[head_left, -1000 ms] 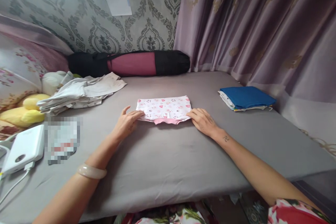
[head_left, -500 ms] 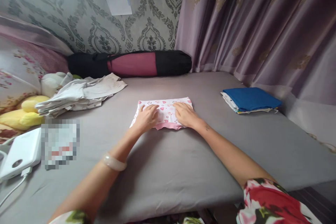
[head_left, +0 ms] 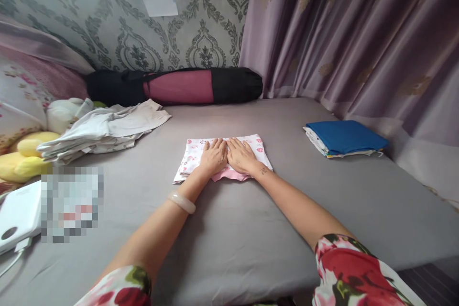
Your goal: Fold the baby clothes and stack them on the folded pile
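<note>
A folded white garment point(head_left: 191, 157) with pink hearts and a pink edge lies on the grey bed sheet in the middle of the head view. My left hand point(head_left: 215, 157) rests flat on it, fingers stretched out and pointing away from me. Beside it my right hand point(head_left: 240, 155) also lies flat on the cloth, the two hands close together or touching at the middle. Neither hand grips the fabric. The palms hide the garment's centre, while its left and right ends and part of the pink edge show.
A folded blue cloth point(head_left: 346, 136) tops a small stack at the right. Rumpled pale clothes point(head_left: 107, 126), a yellow plush toy point(head_left: 27, 158) and a white power bank point(head_left: 21, 215) with a cable are at the left. A long black and maroon bag point(head_left: 179, 87) lies against the wall.
Both hands have moved inward from the garment's sides to its middle, and their bent fingers have straightened and flattened. The view has shifted slightly.
</note>
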Demonstrator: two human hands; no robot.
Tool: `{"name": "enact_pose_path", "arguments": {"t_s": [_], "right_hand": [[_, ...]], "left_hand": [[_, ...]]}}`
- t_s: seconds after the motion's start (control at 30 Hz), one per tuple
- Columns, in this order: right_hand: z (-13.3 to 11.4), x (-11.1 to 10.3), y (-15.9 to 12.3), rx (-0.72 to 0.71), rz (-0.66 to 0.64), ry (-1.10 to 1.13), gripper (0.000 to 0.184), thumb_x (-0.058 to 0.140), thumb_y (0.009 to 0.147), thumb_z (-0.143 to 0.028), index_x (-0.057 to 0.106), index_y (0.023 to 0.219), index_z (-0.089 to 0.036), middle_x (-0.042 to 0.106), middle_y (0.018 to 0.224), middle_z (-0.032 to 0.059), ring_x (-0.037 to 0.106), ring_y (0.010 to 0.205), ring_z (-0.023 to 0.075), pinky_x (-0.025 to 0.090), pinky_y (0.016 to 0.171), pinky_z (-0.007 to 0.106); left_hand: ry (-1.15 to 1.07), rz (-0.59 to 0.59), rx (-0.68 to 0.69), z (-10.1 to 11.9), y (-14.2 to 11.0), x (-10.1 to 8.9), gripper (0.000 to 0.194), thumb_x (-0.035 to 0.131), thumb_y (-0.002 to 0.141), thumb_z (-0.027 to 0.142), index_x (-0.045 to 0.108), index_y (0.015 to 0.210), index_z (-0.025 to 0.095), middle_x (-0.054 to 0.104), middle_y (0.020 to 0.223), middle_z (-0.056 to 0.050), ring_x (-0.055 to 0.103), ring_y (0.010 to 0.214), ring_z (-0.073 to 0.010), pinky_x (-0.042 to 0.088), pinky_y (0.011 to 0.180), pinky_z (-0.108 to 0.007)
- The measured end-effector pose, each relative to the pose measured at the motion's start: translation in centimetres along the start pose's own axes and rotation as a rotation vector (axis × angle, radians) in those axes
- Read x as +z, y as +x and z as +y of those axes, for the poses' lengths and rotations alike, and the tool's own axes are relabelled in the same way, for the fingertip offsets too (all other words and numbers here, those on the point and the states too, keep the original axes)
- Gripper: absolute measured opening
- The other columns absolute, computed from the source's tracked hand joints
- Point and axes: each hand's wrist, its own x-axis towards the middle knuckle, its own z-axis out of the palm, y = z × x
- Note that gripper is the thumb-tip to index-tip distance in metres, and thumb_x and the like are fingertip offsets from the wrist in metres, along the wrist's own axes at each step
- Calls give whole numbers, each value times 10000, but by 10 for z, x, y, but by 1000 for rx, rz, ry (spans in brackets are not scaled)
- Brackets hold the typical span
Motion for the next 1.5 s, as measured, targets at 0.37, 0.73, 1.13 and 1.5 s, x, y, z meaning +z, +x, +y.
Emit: {"name": "enact_pose_path", "arguments": {"t_s": [0.37, 0.73, 1.13, 1.5], "right_hand": [[2, 6, 1, 220, 112, 3, 551, 288, 996, -334, 416, 1469, -82, 382, 1555, 137, 303, 1438, 287, 163, 1180, 478], [26, 3, -10, 339, 170, -53, 572, 292, 1000, -371, 447, 1433, -31, 392, 1537, 187, 290, 1448, 303, 172, 1185, 431], [61, -10, -17, 296, 29, 9, 613, 173, 1019, -381, 332, 1511, -52, 247, 1612, 138, 207, 1492, 245, 160, 1210, 402], [62, -6, -22, 309, 68, -50, 599, 212, 1011, -393, 355, 1488, -60, 270, 1600, 171, 272, 1461, 280, 197, 1188, 465]], "left_hand": [[41, 138, -133, 1, -4, 5, 466, 275, 1002, 387, 514, 1342, 177, 497, 1458, -142, 435, 1347, -308, 300, 1121, -525], [75, 167, -209, -36, -22, -2, 464, 300, 996, 433, 551, 1263, 148, 562, 1343, -167, 473, 1291, -309, 291, 1134, -509], [-52, -27, -247, -73, -32, -11, 556, 180, 1013, 433, 400, 1449, 167, 352, 1574, -122, 254, 1476, -280, 232, 1177, -524], [-58, -63, -274, -83, -36, -6, 638, 151, 1001, 487, 329, 1501, 135, 269, 1609, -141, 218, 1490, -282, 179, 1194, -516]]}}
